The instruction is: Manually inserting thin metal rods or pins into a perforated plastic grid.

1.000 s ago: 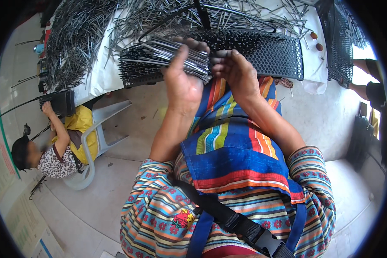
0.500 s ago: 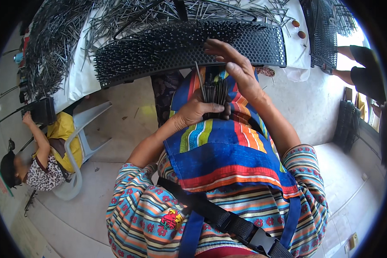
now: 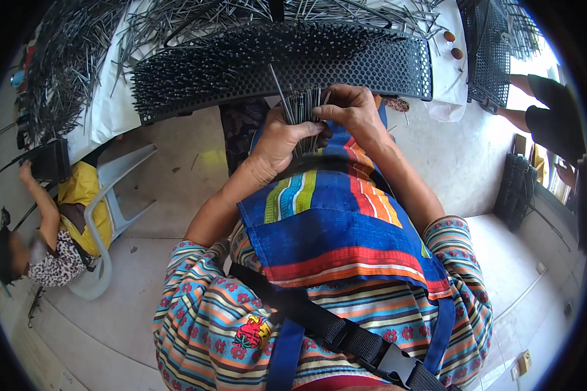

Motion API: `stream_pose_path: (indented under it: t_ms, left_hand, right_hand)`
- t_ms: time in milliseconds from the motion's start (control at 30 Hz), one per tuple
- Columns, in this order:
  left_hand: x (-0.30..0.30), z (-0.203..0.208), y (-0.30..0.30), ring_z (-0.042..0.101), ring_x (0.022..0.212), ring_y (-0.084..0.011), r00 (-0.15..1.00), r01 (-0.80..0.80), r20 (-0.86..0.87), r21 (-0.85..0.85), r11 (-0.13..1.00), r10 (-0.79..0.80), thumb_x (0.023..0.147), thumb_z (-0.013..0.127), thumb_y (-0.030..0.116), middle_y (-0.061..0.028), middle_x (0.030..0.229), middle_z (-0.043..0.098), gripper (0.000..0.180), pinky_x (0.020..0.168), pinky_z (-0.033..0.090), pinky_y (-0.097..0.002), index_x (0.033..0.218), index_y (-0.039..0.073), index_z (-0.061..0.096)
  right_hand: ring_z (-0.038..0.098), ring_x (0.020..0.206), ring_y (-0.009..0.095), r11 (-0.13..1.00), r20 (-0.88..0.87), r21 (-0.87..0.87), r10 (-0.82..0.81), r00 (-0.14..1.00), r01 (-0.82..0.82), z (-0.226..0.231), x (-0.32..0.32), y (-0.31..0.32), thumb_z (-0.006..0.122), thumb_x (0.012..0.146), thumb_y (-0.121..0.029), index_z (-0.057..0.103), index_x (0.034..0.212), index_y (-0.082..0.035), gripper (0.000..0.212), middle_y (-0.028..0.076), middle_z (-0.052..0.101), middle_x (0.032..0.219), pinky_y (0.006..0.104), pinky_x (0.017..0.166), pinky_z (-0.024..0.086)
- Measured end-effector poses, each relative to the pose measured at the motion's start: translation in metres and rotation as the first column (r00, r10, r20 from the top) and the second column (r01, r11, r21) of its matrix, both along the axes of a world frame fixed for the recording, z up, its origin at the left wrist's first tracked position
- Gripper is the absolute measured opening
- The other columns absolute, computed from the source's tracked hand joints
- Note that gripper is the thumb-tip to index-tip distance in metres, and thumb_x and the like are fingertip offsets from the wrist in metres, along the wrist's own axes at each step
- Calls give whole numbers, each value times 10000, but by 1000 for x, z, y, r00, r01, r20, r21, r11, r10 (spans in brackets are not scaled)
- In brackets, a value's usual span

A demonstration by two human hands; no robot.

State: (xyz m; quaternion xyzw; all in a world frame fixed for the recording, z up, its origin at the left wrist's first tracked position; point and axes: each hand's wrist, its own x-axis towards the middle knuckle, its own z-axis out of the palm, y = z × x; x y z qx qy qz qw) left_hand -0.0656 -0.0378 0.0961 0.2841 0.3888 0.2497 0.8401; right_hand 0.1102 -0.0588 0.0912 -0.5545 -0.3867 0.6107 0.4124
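Observation:
A bundle of thin dark rods (image 3: 301, 107) stands roughly upright in my left hand (image 3: 280, 142), whose fingers wrap round its lower part. One longer rod leans out of the bundle to the left. My right hand (image 3: 355, 112) is at the bundle's right side, thumb and fingers pinched at the tops of the rods; a single rod tip shows between them. Just beyond both hands lies a curved black perforated tray (image 3: 398, 72). Rods stand packed in its holes on the left and along the back, while the front right holes show bare.
Loose rods (image 3: 195, 23) lie heaped on the white-covered table (image 3: 107, 107). Two brown round things (image 3: 456, 53) rest at its right. A co-worker (image 3: 55, 254) sits on a grey plastic chair (image 3: 104, 215) at left. Another person's arms (image 3: 518, 117) show at right, near a second perforated tray (image 3: 489, 58).
My right hand has come down from over the tray to the bundle and pinched its rods. My left hand has lifted the bundle a little, away from my lap toward the tray.

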Motion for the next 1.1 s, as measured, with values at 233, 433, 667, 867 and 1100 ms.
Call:
stream_pose_path:
  t_ms: [233, 433, 667, 867, 1100]
  left_hand:
    - [-1, -6, 2, 689, 749, -199, 998, -49, -37, 4, 999, 50, 791, 620, -88, -117, 875, 689, 213, 685, 574, -308, 995, -32, 645]
    - [-2, -10, 6, 688, 748, -197, 999, -12, -52, 6, 1000, 13, 786, 628, -83, -115, 887, 687, 225, 690, 576, -308, 1008, -42, 636]
    - [0, -9, 10, 684, 727, -192, 997, -64, -45, -24, 998, 63, 779, 630, -83, -113, 890, 688, 232, 677, 573, -300, 1005, -34, 642]
    - [-4, -28, 11, 683, 702, -207, 963, -211, -142, 125, 970, 228, 786, 639, -49, -117, 822, 689, 156, 656, 581, -340, 941, -33, 654]
    - [-1, -24, 5, 685, 709, -224, 964, -262, -74, -84, 961, 257, 769, 635, -95, -136, 837, 688, 157, 663, 587, -344, 918, -49, 650]
  right_hand:
    - [476, 555, 39, 996, 17, -60, -68, 998, 69, -3, -4, 6, 708, 793, -58, 660, 737, -24, 81, -15, 585, 632, 215, 498, 360]
    - [450, 488, 35, 991, -46, -110, -79, 996, 74, -13, 1, 10, 697, 819, -79, 646, 742, -48, 98, -29, 562, 603, 203, 451, 327]
    - [491, 486, 48, 990, -58, -133, -43, 997, 35, -15, 4, 15, 699, 826, -87, 654, 766, -44, 87, -25, 576, 609, 202, 461, 365]
    - [503, 530, 35, 887, 13, 182, -434, 901, 425, -5, -2, 25, 703, 822, -35, 684, 854, -3, 48, -22, 601, 652, 185, 483, 387]
    - [554, 662, 89, 737, 197, 614, -488, 851, 281, -8, -5, 54, 728, 748, 25, 690, 831, 2, 93, 36, 612, 730, 219, 607, 441]
